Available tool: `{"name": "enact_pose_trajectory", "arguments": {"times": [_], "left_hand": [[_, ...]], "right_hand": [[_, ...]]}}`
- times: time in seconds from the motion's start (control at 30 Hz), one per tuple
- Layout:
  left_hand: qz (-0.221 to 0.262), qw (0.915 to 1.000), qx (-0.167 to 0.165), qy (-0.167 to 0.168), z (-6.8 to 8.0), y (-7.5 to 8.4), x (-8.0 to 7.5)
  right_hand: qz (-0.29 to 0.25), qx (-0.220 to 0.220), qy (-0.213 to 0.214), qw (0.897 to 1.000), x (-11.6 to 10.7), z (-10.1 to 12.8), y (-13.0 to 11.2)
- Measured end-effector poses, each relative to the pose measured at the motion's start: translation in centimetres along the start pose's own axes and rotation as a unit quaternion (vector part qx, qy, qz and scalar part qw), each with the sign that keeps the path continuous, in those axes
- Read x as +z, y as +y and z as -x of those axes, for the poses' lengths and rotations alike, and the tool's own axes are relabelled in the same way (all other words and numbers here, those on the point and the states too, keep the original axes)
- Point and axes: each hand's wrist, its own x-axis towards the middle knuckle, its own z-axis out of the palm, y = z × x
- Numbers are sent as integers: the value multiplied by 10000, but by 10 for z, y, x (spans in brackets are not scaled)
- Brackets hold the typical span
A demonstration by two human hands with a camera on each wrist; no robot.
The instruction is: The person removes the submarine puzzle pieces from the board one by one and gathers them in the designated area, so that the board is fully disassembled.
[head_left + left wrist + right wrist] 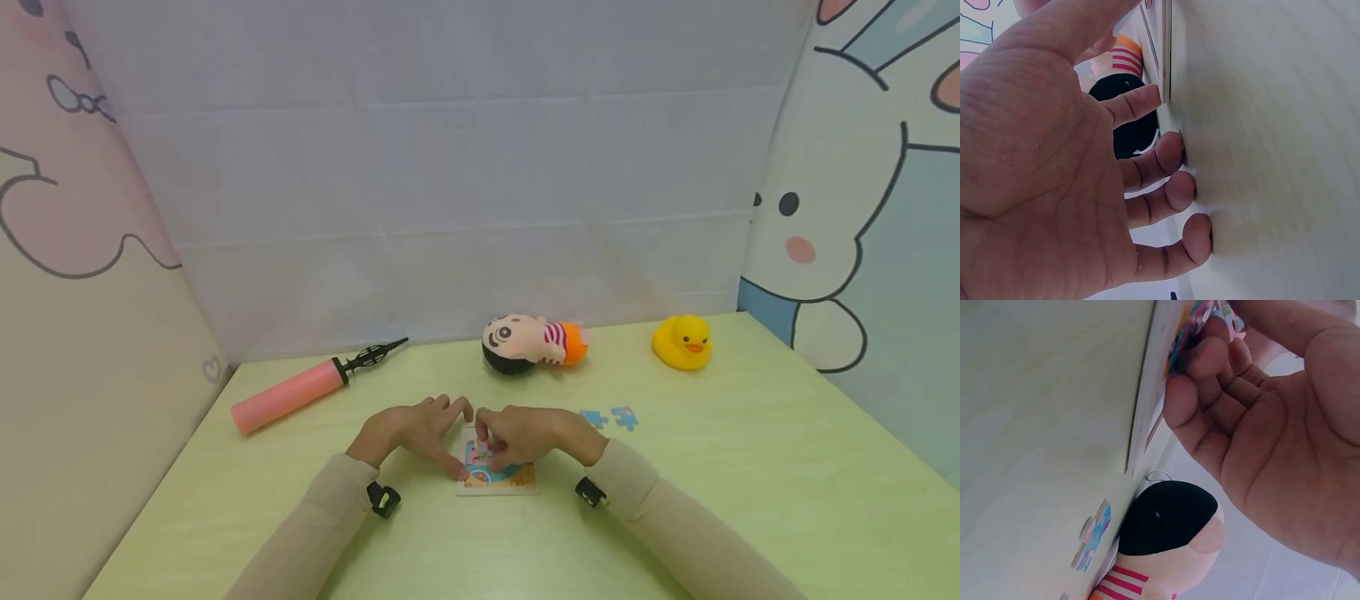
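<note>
Currently: puzzle board mostly filled; 2 loose pieces remain aside. Left hand spread, steadying its edge; right hand pinching a piece over it.

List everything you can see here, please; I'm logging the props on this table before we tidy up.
puzzle board: 1, white frame with a colourful picture, near middle of the table, under both hands
loose puzzle pieces: 2, blue, on the table just right of the right hand
doll: 1, black hair, striped top, orange bottom, lying on its side behind the hands
rubber duck: 1, yellow, far right of the table
air pump: 1, pink with black nozzle, lying far left
table: 1, pale green
left hand: 1, fingertips pressed on the table at the board's left edge
right hand: 1, fingers curled onto the board's picture
</note>
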Motion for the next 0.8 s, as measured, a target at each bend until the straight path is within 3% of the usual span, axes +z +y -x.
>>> {"name": "enact_pose_trajectory", "arguments": {"times": [0.4, 0.8], "left_hand": [[2, 10000, 33, -1, 1, 0, 1], [2, 10000, 5, -31, -1, -1, -2]], "right_hand": [[-140, -249, 186, 9994, -5, 2, 3], [-125, -200, 291, 9993, -32, 20, 18]]}}
